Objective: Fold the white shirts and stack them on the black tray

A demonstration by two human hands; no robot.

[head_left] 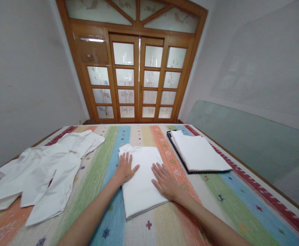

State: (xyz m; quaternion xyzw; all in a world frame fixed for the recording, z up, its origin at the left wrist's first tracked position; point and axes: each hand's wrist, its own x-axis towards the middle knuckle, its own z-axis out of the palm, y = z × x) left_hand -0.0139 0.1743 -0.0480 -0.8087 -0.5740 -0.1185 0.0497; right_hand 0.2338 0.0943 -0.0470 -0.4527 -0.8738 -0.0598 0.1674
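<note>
Glass-paned doors (136,78) beyond striped cloth (95,171)

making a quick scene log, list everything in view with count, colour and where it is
Folded garment: 1, white, middle of the cloth
Unfolded clothing: count unclear (pieces overlap), white, left
Folded stack: 1, white over black, right
Striped cloth: 1, multicoloured, beneath the clothing
Glazed doors: 1 set, brown wood with pale panes, far end
Brown pane: 1, brown, upper left of the doors
Panel: 1, pale green, along the right wall
Walls: 2, greyish white, both sides
Left hand: 1, bare, on folded garment's left
Right hand: 1, bare, on its right
</note>
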